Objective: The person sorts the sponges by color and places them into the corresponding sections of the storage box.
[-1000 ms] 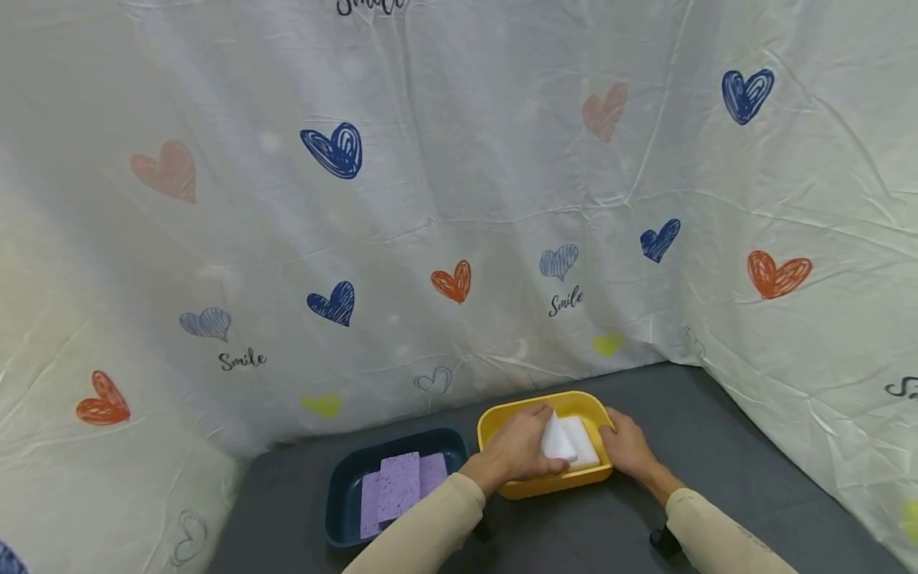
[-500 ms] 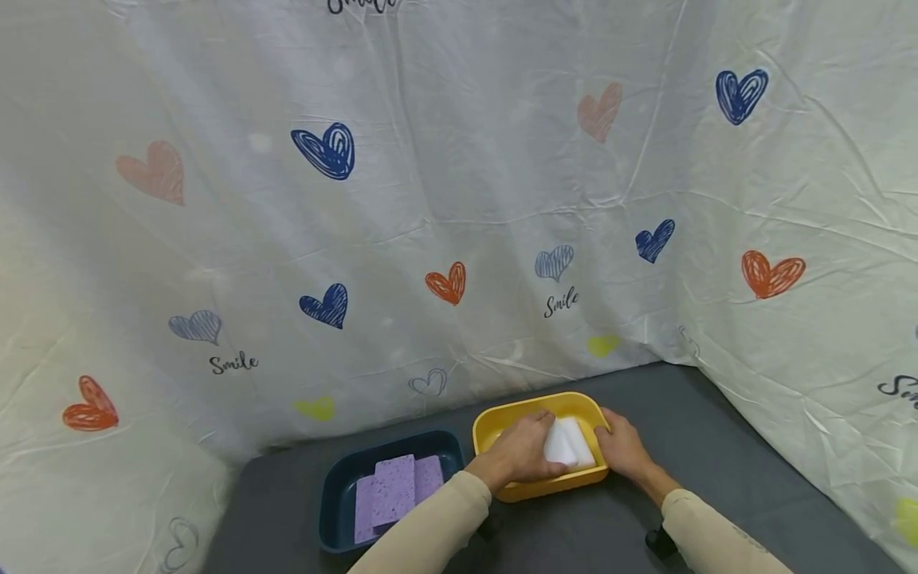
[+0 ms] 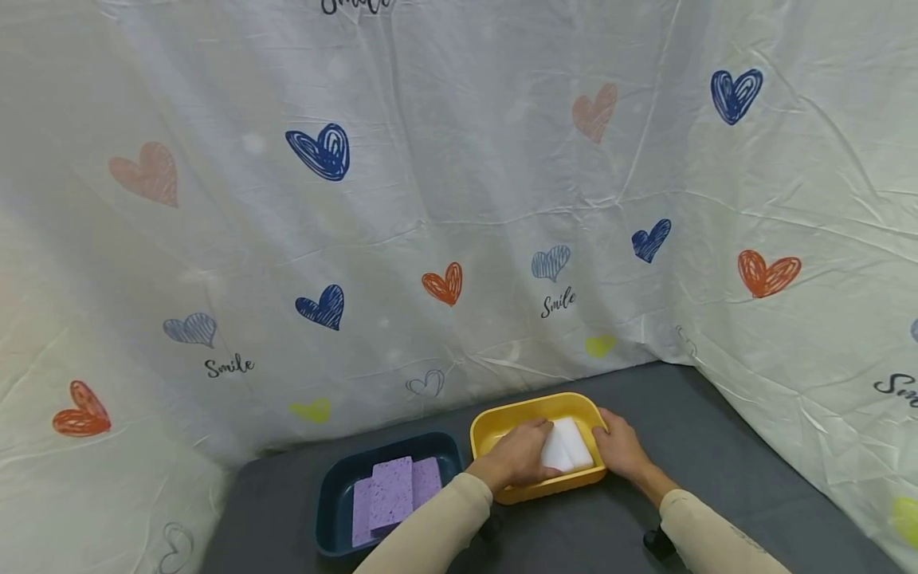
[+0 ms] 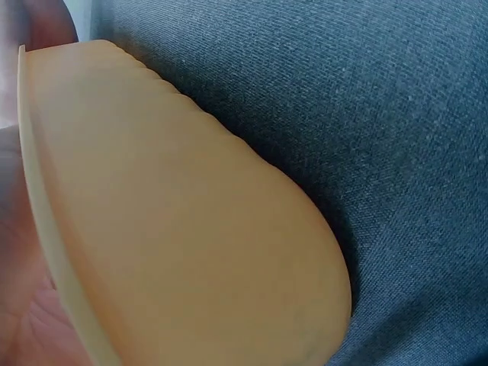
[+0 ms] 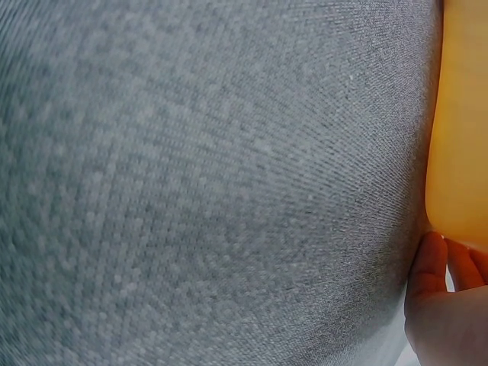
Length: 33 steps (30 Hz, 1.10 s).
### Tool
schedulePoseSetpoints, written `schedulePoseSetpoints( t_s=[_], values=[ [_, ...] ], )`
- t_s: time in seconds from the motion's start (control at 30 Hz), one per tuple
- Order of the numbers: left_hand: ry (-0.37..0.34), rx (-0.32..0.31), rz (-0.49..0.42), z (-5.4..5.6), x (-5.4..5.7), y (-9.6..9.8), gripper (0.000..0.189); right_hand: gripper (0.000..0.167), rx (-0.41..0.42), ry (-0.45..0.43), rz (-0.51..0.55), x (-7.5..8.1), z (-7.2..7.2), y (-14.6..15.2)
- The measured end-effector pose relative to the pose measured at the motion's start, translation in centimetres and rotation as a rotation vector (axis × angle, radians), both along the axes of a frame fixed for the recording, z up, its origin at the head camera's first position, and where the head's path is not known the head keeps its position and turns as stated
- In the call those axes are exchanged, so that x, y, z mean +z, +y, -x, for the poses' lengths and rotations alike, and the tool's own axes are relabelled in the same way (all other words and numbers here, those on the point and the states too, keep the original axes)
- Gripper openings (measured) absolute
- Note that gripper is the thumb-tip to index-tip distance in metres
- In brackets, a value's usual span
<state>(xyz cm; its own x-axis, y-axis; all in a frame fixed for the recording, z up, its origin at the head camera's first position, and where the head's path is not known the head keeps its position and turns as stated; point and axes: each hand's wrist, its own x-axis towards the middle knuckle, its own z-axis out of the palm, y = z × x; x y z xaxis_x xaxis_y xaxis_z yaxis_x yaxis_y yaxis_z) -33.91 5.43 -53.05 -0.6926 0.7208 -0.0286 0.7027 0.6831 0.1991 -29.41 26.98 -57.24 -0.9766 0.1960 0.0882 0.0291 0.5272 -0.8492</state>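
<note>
A yellow tray [image 3: 509, 411] stands on the dark grey table, with white sponges inside it. My left hand [image 3: 518, 456] reaches over its near wall and holds the left white sponge [image 3: 555, 451] between thumb and fingers. This sponge lies beside another white sponge [image 3: 576, 443], low in the tray. On the right end, my right hand [image 3: 621, 448] grips the tray's rim. The left wrist view is filled mostly by the tray's outer wall [image 4: 191, 198], the held sponge being hidden there. In the right wrist view, fingertips [image 5: 431, 255] touch the tray's corner.
Left of the yellow tray is a dark blue tray [image 3: 330, 494] holding several purple speckled sponges [image 3: 392, 490], one on top of the others. My left forearm passes over its near right corner. A white curtain [image 3: 402, 199] printed with hearts hangs behind the table [image 3: 258, 510].
The white sponge in my left hand has gone from tilted to lying flat beside the other one. My right hand stays on the rim. The head view has shifted slightly right.
</note>
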Motion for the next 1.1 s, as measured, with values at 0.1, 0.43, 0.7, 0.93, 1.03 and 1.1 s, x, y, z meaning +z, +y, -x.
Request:
schedulePoseSetpoints(
  t_s=[0.1, 0.43, 0.7, 0.93, 1.03, 1.1],
  values=[
    [-0.01, 0.007, 0.003, 0.1, -0.2, -0.1, 0.083, 0.044, 0.0, 0.009, 0.0, 0.0, 0.0, -0.1],
    [-0.074, 0.054, -0.033, 0.4, -0.3, -1.9, 0.082, 0.044, 0.02, 0.022, -0.011, 0.0, 0.3, -0.7],
    [-0.011, 0.095, -0.142, -0.4, 1.2, -6.5, 0.073, 0.045, 0.08, 0.01, -0.013, -0.1, 1.4, -1.4],
    [0.092, 0.15, -0.224, -0.5, 3.3, -11.4, 0.063, 0.047, 0.068, -0.011, -0.083, -0.1, 1.8, 0.1],
    [0.094, 0.221, -0.244, -0.8, 4.1, -13.7, 0.063, 0.048, 0.068, -0.044, -0.088, -0.2, 1.7, 1.1],
    [0.099, 0.259, -0.253, -0.8, 4.3, -15.4, 0.063, 0.048, 0.069, -0.061, -0.088, -0.3, 1.4, 1.6]
  ],
)
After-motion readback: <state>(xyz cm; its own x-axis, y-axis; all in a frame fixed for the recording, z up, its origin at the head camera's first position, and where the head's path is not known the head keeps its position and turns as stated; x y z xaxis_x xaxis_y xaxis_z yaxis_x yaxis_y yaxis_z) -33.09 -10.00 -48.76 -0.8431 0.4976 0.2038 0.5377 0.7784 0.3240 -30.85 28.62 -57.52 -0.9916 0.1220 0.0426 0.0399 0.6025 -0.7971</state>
